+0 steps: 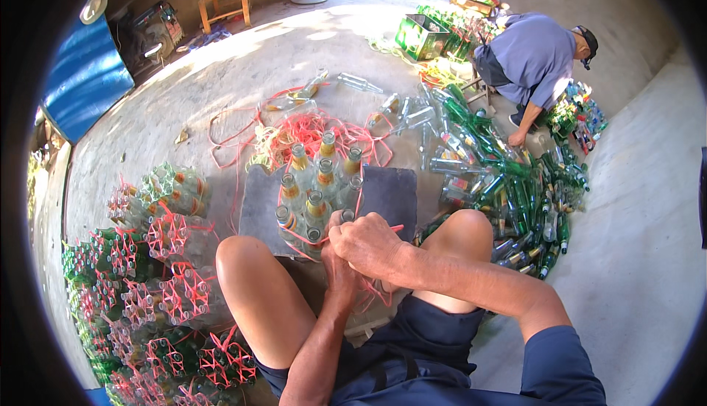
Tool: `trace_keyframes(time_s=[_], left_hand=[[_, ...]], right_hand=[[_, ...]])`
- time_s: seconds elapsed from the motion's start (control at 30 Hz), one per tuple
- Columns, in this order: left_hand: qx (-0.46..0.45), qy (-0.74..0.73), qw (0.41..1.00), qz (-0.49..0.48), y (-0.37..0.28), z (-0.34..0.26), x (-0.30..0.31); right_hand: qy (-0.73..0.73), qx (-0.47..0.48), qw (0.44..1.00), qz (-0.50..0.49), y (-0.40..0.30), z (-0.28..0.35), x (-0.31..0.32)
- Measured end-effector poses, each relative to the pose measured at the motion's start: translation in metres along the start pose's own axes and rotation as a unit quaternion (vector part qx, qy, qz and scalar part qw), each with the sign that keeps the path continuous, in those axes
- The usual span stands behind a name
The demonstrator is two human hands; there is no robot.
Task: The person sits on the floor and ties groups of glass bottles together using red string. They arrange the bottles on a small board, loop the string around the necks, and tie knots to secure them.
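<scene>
Several clear glass bottles (316, 205) stand upright in a tight cluster on a dark flat board (391, 190) between my knees. Pink plastic twine (298, 236) runs around the outside of the cluster. At its near right corner, my right hand (369, 243) is closed on the twine, and an end of it sticks out to the right. My left hand (336, 257) lies partly beneath the right one, against the nearest bottles; its fingers are mostly hidden. A tangle of pink and pale twine (298, 132) lies on the floor beyond the board.
Bottle bundles tied with pink twine (177, 293) stand at the left. Loose green and clear bottles (497, 179) are heaped at the right. Beyond them a co-worker (530, 58) bends over the heap, near a green crate (421, 37). A wooden chair (225, 3) stands far back.
</scene>
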State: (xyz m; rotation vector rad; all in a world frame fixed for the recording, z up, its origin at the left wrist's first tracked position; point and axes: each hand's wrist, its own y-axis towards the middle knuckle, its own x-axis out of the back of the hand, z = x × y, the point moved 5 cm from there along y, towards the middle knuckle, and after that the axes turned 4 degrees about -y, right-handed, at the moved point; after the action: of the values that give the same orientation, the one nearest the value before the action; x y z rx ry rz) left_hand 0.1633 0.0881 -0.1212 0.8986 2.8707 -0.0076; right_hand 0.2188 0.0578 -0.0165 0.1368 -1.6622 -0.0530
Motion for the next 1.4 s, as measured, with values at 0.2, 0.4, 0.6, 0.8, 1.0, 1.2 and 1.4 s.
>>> trace_keyframes(time_s=[0.2,0.4,0.6,0.8,1.0,1.2,1.4], left_hand=[[-0.125,0.239,0.962,-0.037,0.006,0.035,0.008],[-0.095,0.151,0.984,-0.022,0.002,0.014,0.006],[-0.177,0.178,0.966,-0.061,0.006,0.007,0.006],[-0.134,0.224,0.964,-0.055,0.01,0.021,0.005],[-0.193,0.191,0.96,-0.064,0.011,0.011,0.008],[-0.181,0.184,0.965,-0.051,0.008,0.009,0.007],[-0.22,0.173,0.958,-0.057,0.007,-0.003,0.005]], right_hand=[[0.01,0.102,0.995,0.009,0.025,-0.002,0.005],[-0.033,0.183,0.982,0.026,0.041,-0.008,0.006],[-0.015,0.196,0.979,0.047,0.062,-0.02,0.008],[0.1,0.153,0.979,0.093,0.076,-0.046,-0.007],[0.126,0.117,0.965,0.199,0.094,-0.054,-0.019],[0.135,0.08,0.968,0.197,0.091,-0.063,-0.015],[0.137,0.027,0.977,0.163,0.081,-0.079,-0.015]])
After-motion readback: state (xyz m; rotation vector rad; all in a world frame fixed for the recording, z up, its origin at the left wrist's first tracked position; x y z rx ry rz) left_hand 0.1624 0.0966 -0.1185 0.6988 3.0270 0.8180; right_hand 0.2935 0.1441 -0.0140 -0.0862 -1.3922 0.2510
